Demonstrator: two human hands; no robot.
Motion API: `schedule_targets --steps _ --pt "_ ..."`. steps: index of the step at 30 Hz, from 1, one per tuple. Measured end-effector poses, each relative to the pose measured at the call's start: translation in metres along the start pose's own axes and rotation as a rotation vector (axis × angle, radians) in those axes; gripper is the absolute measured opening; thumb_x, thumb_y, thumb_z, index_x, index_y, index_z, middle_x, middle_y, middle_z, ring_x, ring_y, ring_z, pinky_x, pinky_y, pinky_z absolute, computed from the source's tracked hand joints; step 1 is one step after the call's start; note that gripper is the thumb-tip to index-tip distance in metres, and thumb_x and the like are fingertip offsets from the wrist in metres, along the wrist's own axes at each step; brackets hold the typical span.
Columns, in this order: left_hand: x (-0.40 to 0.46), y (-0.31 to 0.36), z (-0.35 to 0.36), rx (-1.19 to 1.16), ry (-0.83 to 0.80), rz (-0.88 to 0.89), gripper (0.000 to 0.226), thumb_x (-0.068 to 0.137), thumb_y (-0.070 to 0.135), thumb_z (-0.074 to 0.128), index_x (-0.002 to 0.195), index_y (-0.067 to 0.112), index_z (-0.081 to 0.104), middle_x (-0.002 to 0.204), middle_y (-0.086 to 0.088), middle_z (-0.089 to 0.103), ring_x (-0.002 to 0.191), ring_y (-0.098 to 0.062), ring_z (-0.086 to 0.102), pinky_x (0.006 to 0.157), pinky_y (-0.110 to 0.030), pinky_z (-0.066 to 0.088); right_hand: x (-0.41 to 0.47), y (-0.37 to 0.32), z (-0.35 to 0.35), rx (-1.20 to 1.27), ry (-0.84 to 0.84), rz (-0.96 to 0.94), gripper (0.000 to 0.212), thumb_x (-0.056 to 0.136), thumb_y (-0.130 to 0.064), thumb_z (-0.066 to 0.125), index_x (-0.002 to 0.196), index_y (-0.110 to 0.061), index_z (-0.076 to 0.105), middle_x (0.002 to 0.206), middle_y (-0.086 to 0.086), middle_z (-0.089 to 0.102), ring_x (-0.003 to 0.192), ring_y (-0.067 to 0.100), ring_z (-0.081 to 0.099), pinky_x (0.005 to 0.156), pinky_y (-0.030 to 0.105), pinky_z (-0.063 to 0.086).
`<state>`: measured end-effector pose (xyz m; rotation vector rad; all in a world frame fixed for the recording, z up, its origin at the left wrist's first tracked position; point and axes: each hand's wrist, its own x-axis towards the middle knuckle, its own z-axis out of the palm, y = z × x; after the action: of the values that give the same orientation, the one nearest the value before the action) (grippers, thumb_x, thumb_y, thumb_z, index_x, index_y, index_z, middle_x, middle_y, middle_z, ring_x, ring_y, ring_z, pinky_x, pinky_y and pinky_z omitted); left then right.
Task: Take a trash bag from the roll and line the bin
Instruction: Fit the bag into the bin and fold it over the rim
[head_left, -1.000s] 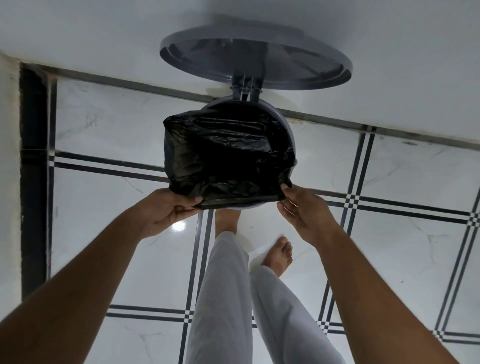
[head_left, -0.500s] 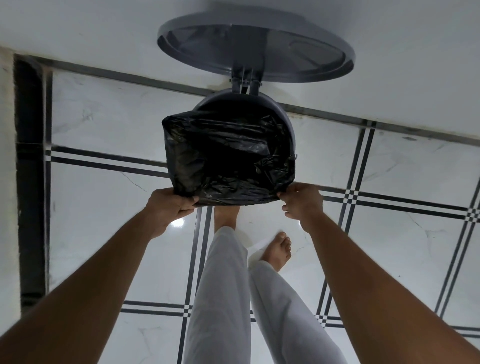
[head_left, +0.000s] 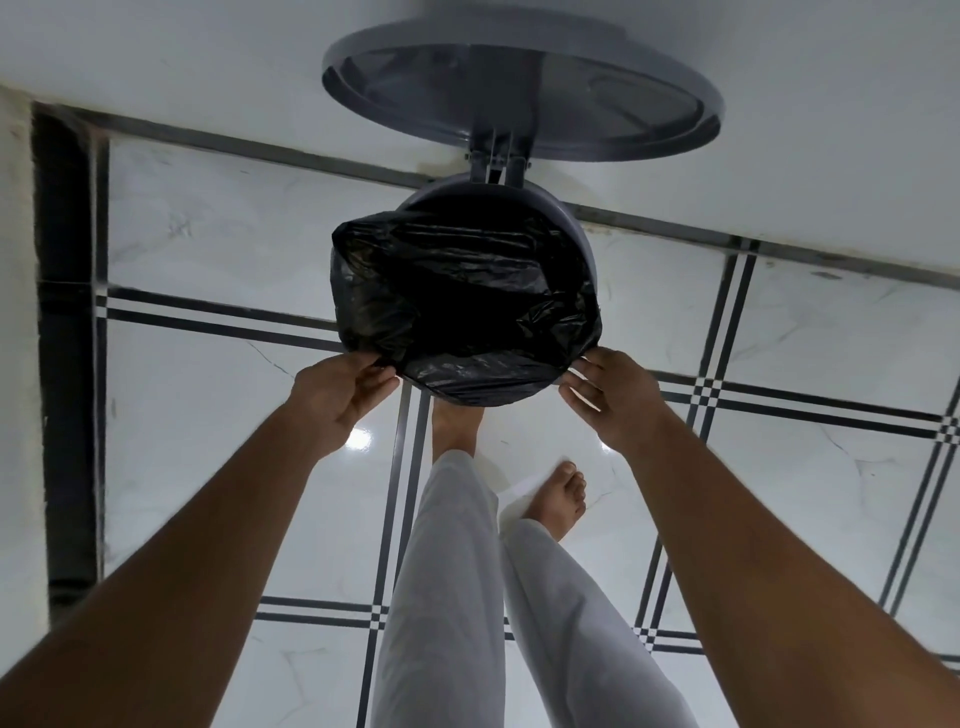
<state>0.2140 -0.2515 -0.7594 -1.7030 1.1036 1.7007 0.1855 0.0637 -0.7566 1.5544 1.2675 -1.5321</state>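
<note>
Both hands, left (head_left: 340, 397) and right (head_left: 613, 395), pinch bag (head_left: 467, 291) hem at bin (head_left: 574, 228) rim; uneven pull risks slipping off far edge.

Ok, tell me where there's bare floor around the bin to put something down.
Bare tile lies left of the bin, between it and the dark strip, and right of it, out to the striped tile lines. The near side is crowded: both hands pinch the bag there above two bare feet. Behind, the lid stands against the wall.
</note>
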Motion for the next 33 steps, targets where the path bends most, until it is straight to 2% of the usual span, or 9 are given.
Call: schedule_targets --steps 4,6,9,13,16,20,23,26,33 --pt "0.002 0.006 0.001 -0.002 0.07 -0.006 0.023 0.09 0.012 0.089 0.101 0.001 0.072 0.089 -0.008 0.07 0.071 -0.016 0.077 0.079 -0.029 0.069 -0.012 -0.007 0.01 0.047 0.001 0.053 0.018 0.095 -0.02 0.056 0.083 -0.021 0.069 0.088 -0.004 0.079 0.08 0.019 0.074 0.099 0.034 0.057" --pt "0.002 0.01 0.002 -0.021 0.025 -0.018 0.015 0.095 0.013 0.084 0.104 0.005 0.074 0.097 -0.01 0.076 0.074 -0.016 0.078 0.076 -0.027 0.068 -0.014 -0.01 0.013 0.08 -0.01 0.054 0.017 0.096 -0.03 0.061 0.084 -0.021 0.069 0.077 -0.005 0.071 0.072 0.017 0.065 0.097 0.034 0.055" --pt "0.001 0.016 0.006 0.07 -0.061 0.0 0.005 0.101 0.015 0.07 0.105 0.015 0.073 0.107 -0.007 0.079 0.089 -0.016 0.074 0.075 -0.027 0.059 -0.01 -0.01 0.017 0.051 0.014 0.024 0.019 0.097 -0.042 0.071 0.094 -0.023 0.07 0.079 -0.006 0.063 0.069 0.014 0.056 0.087 0.032 0.053" --pt "-0.008 0.025 0.007 0.109 -0.121 -0.017 0.007 0.089 0.025 0.063 0.087 0.023 0.069 0.112 -0.001 0.081 0.111 -0.02 0.074 0.096 -0.04 0.049 -0.004 -0.012 0.024 -0.032 0.1 0.004 0.02 0.102 -0.041 0.077 0.097 -0.021 0.073 0.075 -0.007 0.062 0.072 0.012 0.053 0.086 0.03 0.056" --pt "-0.007 0.021 0.007 0.146 -0.173 0.018 0.018 0.102 0.039 0.066 0.101 0.026 0.078 0.118 0.001 0.082 0.124 -0.019 0.072 0.109 -0.049 0.048 0.0 -0.012 0.03 -0.114 0.135 -0.013 0.023 0.107 -0.042 0.071 0.104 -0.02 0.074 0.084 -0.006 0.065 0.076 0.011 0.057 0.088 0.031 0.06" --pt "0.005 0.013 0.016 0.121 -0.205 0.054 0.025 0.111 0.043 0.059 0.116 0.023 0.073 0.115 0.002 0.081 0.124 -0.02 0.071 0.112 -0.047 0.05 0.003 -0.01 0.034 -0.102 0.122 -0.03 0.02 0.111 -0.032 0.059 0.114 -0.02 0.074 0.089 -0.006 0.067 0.076 0.01 0.058 0.086 0.031 0.058" --pt "0.008 0.014 0.024 0.057 -0.171 0.061 0.023 0.112 0.029 0.055 0.096 0.019 0.07 0.101 -0.002 0.077 0.117 -0.026 0.071 0.109 -0.046 0.053 0.002 -0.009 0.031 -0.043 0.067 -0.011 0.021 0.112 -0.028 0.054 0.101 -0.022 0.072 0.077 -0.009 0.068 0.078 0.013 0.059 0.087 0.032 0.053" --pt "0.005 0.016 0.029 0.039 -0.135 0.048 0.025 0.105 0.019 0.053 0.086 0.019 0.07 0.093 -0.004 0.074 0.106 -0.027 0.071 0.099 -0.041 0.055 -0.001 -0.011 0.026 0.04 0.005 -0.011 0.037 0.114 -0.037 0.052 0.081 -0.026 0.063 0.059 -0.011 0.054 0.065 0.014 0.044 0.084 0.031 0.046" --pt "0.01 0.024 0.026 0.071 -0.147 0.027 0.03 0.1 0.02 0.047 0.103 0.015 0.077 0.116 -0.01 0.075 0.108 -0.027 0.071 0.111 -0.041 0.052 0.013 -0.016 0.023 0.077 0.114 0.046 0.026 0.108 -0.021 0.054 0.087 -0.026 0.068 0.069 -0.009 0.053 0.063 0.012 0.044 0.071 0.026 0.044"
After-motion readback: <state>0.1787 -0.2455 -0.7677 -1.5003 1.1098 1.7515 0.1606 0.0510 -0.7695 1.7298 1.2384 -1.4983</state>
